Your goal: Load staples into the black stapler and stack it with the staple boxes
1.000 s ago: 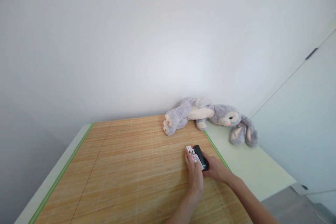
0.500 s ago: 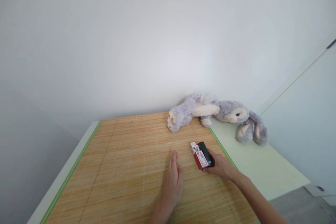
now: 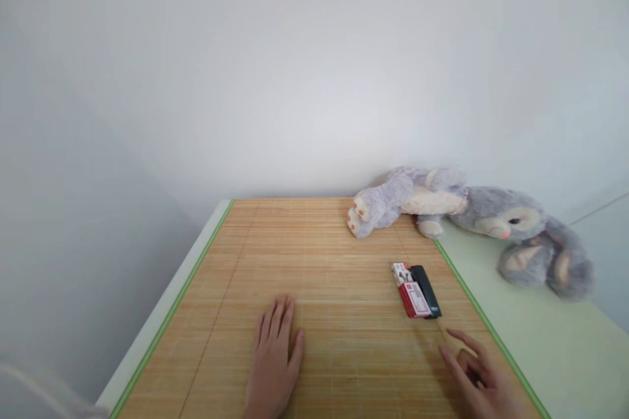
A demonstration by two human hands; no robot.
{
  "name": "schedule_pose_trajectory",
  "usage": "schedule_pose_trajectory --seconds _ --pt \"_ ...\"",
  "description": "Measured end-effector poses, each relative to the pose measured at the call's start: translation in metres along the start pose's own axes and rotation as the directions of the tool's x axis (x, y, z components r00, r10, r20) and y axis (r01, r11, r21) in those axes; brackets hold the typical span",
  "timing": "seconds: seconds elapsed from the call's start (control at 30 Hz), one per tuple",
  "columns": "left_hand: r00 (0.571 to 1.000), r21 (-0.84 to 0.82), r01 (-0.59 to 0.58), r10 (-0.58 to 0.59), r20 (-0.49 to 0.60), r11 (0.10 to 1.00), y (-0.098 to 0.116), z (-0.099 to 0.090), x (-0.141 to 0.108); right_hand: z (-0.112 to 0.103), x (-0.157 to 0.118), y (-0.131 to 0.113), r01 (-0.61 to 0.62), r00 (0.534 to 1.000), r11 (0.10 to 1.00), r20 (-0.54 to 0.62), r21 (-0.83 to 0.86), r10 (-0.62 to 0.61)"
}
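Note:
My left hand (image 3: 275, 357) lies palm down on the bamboo mat (image 3: 314, 262), its fingers stretched out and nothing in it. Lower right, my right hand (image 3: 474, 373) hovers over the mat with thumb and forefinger apart, holding nothing. Just beyond its fingertips is a black stapler (image 3: 425, 291), lying lengthwise on the mat. Against the stapler's left side rests a small red and white box (image 3: 413, 300). The box's white inner tray (image 3: 401, 272) is slid out at the far end, with small metallic bits in it too small to make out.
A grey plush rabbit (image 3: 437, 200) lies on its side along the back, its head and ears over the pale tabletop (image 3: 531, 314) right of the mat. A white wall (image 3: 304, 78) rises directly behind the table.
My right hand has let go of the stapler and box and drawn back toward me. My left hand has moved left and turned flat. The view has swung left.

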State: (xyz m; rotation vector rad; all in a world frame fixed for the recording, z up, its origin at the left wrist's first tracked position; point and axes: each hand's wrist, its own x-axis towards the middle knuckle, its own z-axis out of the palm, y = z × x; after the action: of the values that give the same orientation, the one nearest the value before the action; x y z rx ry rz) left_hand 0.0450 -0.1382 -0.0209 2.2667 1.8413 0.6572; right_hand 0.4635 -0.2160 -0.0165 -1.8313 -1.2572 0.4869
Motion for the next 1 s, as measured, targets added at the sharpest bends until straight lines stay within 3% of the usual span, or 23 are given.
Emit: schedule_pose_trajectory --seconds 0.07,0.13,0.27,0.5,0.67,1.0 --pt "1.000 0.094 0.007 -0.008 0.009 0.996 0.001 -0.008 -0.004 0.017 -0.024 -0.011 0.075 0.986 0.996 0.153 -0.041 -0.068" --pt "1.000 0.147 0.016 -0.018 0.018 0.989 0.005 -0.012 -0.005 0.037 -0.034 -0.029 0.227 0.928 0.972 0.314 -0.053 -0.200" --pt "0.999 0.174 0.004 -0.013 0.051 0.985 0.011 -0.015 -0.003 0.076 -0.022 -0.063 0.446 0.830 0.873 0.455 -0.197 -0.321" --pt "0.995 0.174 0.041 -0.056 0.079 0.984 0.015 -0.022 -0.004 0.116 -0.025 -0.099 0.454 0.883 0.703 0.381 -0.547 -0.274" --pt "0.991 0.160 0.063 -0.081 0.108 0.985 0.019 -0.022 -0.005 0.128 -0.031 -0.115 0.442 0.889 0.695 0.380 -0.568 -0.255" --pt "0.988 0.094 0.087 -0.098 0.118 0.992 0.020 -0.022 -0.003 0.126 -0.028 -0.120 0.428 0.890 0.725 0.389 -0.540 -0.236"
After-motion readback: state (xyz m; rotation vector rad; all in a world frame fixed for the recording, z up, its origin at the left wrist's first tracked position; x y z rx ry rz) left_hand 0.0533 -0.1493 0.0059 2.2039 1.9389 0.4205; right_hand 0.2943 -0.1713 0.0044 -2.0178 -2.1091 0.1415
